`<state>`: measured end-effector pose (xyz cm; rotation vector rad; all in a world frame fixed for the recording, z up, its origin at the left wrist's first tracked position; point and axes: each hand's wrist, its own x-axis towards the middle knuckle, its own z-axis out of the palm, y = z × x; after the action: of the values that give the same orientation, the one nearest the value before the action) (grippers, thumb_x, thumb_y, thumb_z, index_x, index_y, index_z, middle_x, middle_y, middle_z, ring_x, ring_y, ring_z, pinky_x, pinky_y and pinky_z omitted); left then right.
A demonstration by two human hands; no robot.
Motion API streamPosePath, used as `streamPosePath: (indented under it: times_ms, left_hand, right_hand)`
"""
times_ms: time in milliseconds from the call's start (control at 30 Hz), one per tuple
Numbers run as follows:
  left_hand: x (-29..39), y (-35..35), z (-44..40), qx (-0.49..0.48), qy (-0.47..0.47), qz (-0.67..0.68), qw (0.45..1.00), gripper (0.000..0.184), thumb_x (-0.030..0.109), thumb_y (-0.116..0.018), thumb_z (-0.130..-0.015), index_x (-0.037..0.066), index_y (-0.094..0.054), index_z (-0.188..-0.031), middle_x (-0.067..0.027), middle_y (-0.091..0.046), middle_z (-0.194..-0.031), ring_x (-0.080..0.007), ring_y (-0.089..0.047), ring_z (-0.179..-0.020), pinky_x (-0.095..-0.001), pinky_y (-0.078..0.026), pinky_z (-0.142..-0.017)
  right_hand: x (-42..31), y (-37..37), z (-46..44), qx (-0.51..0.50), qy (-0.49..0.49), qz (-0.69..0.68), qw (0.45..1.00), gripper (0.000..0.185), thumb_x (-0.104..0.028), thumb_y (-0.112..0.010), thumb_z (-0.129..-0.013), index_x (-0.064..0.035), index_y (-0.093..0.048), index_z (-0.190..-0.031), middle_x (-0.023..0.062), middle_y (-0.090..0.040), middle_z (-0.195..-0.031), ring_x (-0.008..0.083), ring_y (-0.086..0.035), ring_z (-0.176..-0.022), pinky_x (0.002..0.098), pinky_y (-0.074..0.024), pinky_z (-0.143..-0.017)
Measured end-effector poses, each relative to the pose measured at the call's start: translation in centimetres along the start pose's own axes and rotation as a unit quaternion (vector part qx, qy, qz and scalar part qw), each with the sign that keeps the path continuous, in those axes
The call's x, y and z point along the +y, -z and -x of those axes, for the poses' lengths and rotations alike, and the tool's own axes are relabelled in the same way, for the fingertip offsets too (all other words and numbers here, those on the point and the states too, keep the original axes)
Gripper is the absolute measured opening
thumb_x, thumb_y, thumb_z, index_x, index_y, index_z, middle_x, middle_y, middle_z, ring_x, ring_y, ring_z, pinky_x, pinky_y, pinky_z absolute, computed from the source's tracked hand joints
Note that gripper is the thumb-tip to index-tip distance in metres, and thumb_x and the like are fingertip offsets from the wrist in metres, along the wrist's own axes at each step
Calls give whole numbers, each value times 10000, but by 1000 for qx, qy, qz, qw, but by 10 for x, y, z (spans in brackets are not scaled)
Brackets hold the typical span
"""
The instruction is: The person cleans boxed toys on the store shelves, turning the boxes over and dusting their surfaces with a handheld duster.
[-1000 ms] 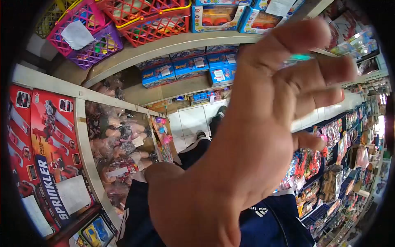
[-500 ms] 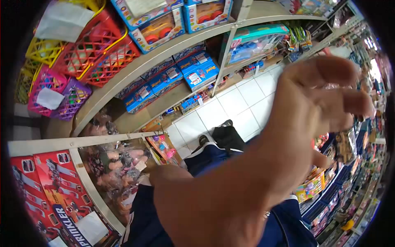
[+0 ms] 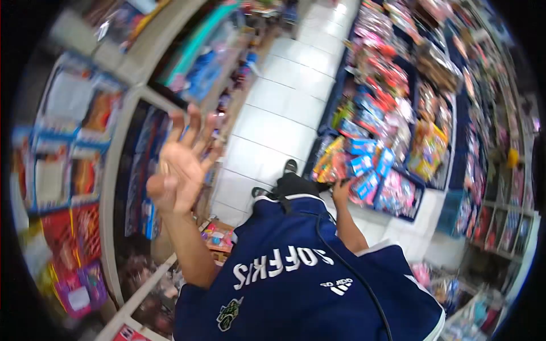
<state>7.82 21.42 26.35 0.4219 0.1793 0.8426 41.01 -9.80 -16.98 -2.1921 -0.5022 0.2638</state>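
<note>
My left hand point(image 3: 185, 165) is raised at the left of the view, palm showing and fingers spread, with nothing in it. It hangs in front of the shelves of boxed toys. Lower, at the right of my body, my right hand point(image 3: 341, 192) is beside bags of toys point(image 3: 364, 165) with blue labels. Blur and small size hide its fingers, and I cannot make out whether it touches or holds anything. A dark blue shirt point(image 3: 296, 256) with white lettering covers my torso, and a black cord runs down it.
White floor tiles point(image 3: 273, 113) form an aisle between shelves. On the left are boxed toys point(image 3: 85, 170) and a purple basket point(image 3: 85, 290). Blue bins point(image 3: 412, 213) full of packaged toys line the right, with more racks point(image 3: 500, 227) beyond.
The view has swung toward the aisle and the right-hand bins. My left hand has moved away from the camera and leftward, still with fingers apart. My right hand has come into view.
</note>
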Motion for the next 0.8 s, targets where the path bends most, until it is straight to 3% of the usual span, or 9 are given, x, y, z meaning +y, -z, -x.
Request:
streamPosePath:
  times_ms: [167,233,300,333,433,600,667,733,800]
  left_hand:
    - [-87,266,49,245,131,213,937,465,42,-589,-772,100,-565,-1232,-68,-560,-1359,-266,-426,-1363,-469,-327,-1117]
    - [-123,354,104,404,171,94,894,91,124,-597,-845,136,-590,-935,-51,-655,-1175,-227,-596,-1136,-426,-459,-966]
    - [-142,451,193,462,232,103,850,69,156,-566,-876,133,-610,-924,-75,-680,-1020,-214,-638,-1021,-394,-491,-894]
    - [-152,436,214,464,237,106,847,69,156,-566,-876,133,-610,-924,-75,-680,-1020,-214,-638,-1021,-394,-491,-894]
    - [-176,359,247,467,328,-350,743,258,339,-496,-942,136,-646,-886,-17,-611,-755,-184,-610,-767,-337,-488,-754]
    - [-156,326,238,531,332,-421,656,172,317,-558,-933,153,-606,-915,32,-591,-799,-132,-598,-731,-290,-467,-645]
    - [-153,325,224,551,338,-438,625,160,281,-584,-938,138,-577,-1010,29,-582,-888,-119,-609,-778,-242,-458,-634]
    - [-170,277,164,613,240,-452,602,192,236,-583,-954,100,-557,-1088,-9,-595,-975,-126,-612,-847,-224,-460,-656]
    - [-170,299,173,502,139,-559,645,226,214,-557,-977,85,-522,-1160,-35,-593,-1011,-133,-612,-896,-248,-480,-688]
  right_hand:
    - [44,12,-4,30,-143,16,989,356,-285,-520,-973,56,-589,-894,177,-628,-738,313,-622,-693,439,-480,-688]
    - [16,30,2,50,-147,19,988,347,-271,-526,-968,55,-591,-866,168,-627,-714,304,-619,-671,436,-473,-664]
    - [48,38,-1,47,-139,101,984,340,-239,-543,-958,49,-603,-787,147,-631,-665,290,-617,-645,437,-454,-625]
    - [62,39,-1,58,-166,103,979,347,-234,-548,-956,46,-605,-760,149,-633,-667,287,-620,-645,438,-453,-625]
    - [72,49,-1,39,-248,57,966,385,-273,-521,-947,29,-615,-727,150,-636,-667,267,-626,-641,419,-464,-620]
    - [84,50,-22,-28,-385,-102,917,363,-240,-484,-919,9,-576,-671,114,-599,-607,240,-610,-565,386,-488,-562]
    - [97,49,-37,-89,-392,-46,915,360,-307,-501,-932,40,-599,-920,164,-665,-784,242,-678,-707,395,-536,-603]
    - [82,42,-65,-76,-323,-47,942,339,-287,-503,-938,38,-599,-917,167,-656,-778,239,-677,-700,392,-529,-599]
    - [96,24,-94,-54,-255,-12,965,332,-277,-512,-931,42,-604,-945,184,-660,-795,267,-679,-727,403,-525,-621]
